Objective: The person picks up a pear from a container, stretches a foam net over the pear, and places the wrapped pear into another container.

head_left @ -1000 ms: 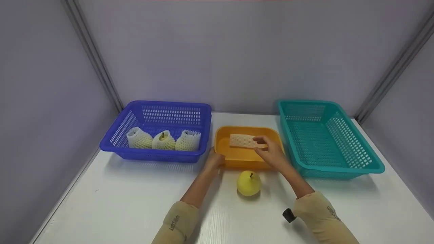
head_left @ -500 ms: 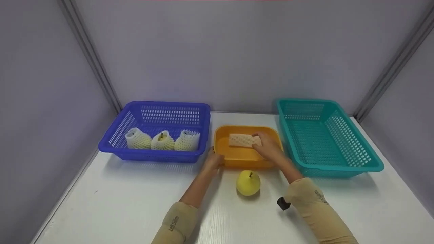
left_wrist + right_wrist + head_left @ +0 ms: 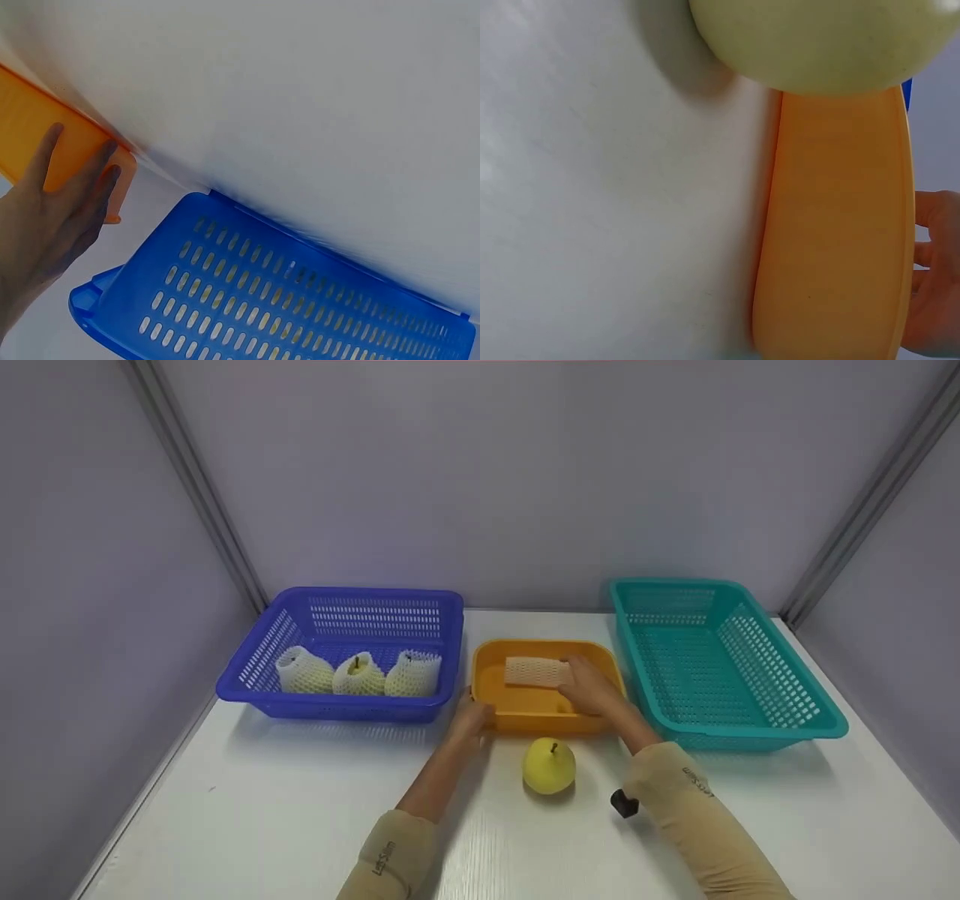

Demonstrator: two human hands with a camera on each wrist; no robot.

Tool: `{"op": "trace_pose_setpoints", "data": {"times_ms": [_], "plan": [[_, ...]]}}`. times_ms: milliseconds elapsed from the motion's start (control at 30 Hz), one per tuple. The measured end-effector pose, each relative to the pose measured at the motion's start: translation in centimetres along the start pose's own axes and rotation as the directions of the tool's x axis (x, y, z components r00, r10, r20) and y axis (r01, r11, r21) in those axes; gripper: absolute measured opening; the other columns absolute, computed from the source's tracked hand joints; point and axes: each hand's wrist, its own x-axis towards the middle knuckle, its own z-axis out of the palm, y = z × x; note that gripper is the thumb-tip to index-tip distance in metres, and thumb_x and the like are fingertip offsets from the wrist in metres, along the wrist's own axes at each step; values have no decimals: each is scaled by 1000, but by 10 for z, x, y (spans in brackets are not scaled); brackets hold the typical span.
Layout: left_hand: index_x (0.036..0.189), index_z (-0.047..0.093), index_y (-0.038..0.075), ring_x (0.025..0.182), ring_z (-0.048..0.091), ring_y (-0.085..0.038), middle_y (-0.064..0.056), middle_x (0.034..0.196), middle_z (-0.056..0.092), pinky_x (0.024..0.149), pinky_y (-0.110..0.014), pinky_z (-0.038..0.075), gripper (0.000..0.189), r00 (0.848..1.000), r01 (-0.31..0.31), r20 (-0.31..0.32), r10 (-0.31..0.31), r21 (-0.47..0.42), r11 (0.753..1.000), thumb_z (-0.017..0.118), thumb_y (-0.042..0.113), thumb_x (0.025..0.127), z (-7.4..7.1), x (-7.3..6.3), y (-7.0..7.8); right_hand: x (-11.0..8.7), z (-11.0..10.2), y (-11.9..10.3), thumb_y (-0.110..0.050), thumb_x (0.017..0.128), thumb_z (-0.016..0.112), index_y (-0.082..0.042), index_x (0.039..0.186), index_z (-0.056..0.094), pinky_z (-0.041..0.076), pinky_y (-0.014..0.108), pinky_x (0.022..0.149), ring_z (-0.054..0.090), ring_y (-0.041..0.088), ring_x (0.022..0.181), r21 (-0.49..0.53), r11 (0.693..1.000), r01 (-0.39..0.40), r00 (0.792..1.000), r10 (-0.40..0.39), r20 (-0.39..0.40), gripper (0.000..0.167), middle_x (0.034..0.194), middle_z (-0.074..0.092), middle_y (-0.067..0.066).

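An orange tray [image 3: 517, 723] stands in the middle of the white table. Inside it lies a flat, pale foam net sleeve [image 3: 531, 672]. My right hand [image 3: 592, 688] reaches over the tray's front wall and pinches the right end of this sleeve; the right wrist view shows part of the hand [image 3: 939, 289] beyond the wall. Against the tray's left side rests my left hand [image 3: 471, 717], its fingers [image 3: 91, 166] extended along the wall in the left wrist view. A bare yellow pear [image 3: 549, 769] sits upright just in front of the tray.
To the left, a blue basket [image 3: 337, 706] holds three pears [image 3: 360, 678] in white foam nets. A teal basket [image 3: 750, 739] stands close to the tray's right side. Grey-white walls rise behind and on both sides.
My right hand has moved a little inward and down onto the sleeve's right end, and its fingers have closed there. My left hand has stayed at the tray's side.
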Motion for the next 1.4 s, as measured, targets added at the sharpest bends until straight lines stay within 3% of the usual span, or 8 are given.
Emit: {"op": "trace_pose_setpoints", "data": {"times_ms": [400,667,967,1100,1200,1333,1400], "plan": [[135,27,-4,84,47,-24,-24,116,46,81,-44,41,56,1000,-9,-9,9,32,999,40,-11,81,1,0,0,14,11,2,-14,89,55,-3,140,30,24,47,103,29,33,127,-106,994,-22,995,33,95,58,140,32,19],[138,23,-3,90,47,-25,-26,124,42,89,-44,40,58,1000,11,-29,-10,32,999,41,-11,83,2,-1,0,14,16,7,-11,85,61,2,125,47,40,45,91,44,33,107,-139,990,-8,999,13,41,45,122,42,22],[137,27,-3,84,48,-21,-23,113,48,85,-43,42,53,1000,7,-18,-7,41,999,44,-3,87,1,0,1,16,15,11,-4,86,57,1,125,49,40,45,91,50,30,105,-142,989,-44,999,41,-17,40,120,53,18],[135,30,-3,78,48,-18,-15,100,51,81,-41,42,51,1000,0,6,-1,27,1000,46,1,87,0,0,1,15,15,11,-7,87,57,0,114,61,47,40,79,55,26,91,-129,991,-42,997,32,-74,28,106,61,13],[136,29,-2,81,48,-19,-15,102,51,81,-41,42,51,1000,-1,-2,1,41,999,46,3,88,1,0,0,14,14,11,-8,87,57,0,107,64,49,36,71,55,23,79,-63,995,-77,992,70,-102,23,97,62,10],[137,29,1,88,49,-23,-18,110,49,79,-42,44,52,999,-24,-19,26,78,997,46,3,88,-2,15,-13,13,13,13,-8,85,57,2,103,65,48,36,67,54,23,74,-3,996,-84,986,82,-147,22,93,62,11],[136,31,3,86,49,-24,-16,105,50,73,-40,46,52,998,-56,3,56,67,996,49,3,87,-8,38,-31,12,12,14,-8,85,57,2,101,65,48,37,69,54,24,75,-3,998,-64,982,62,-176,21,93,62,12]]}}
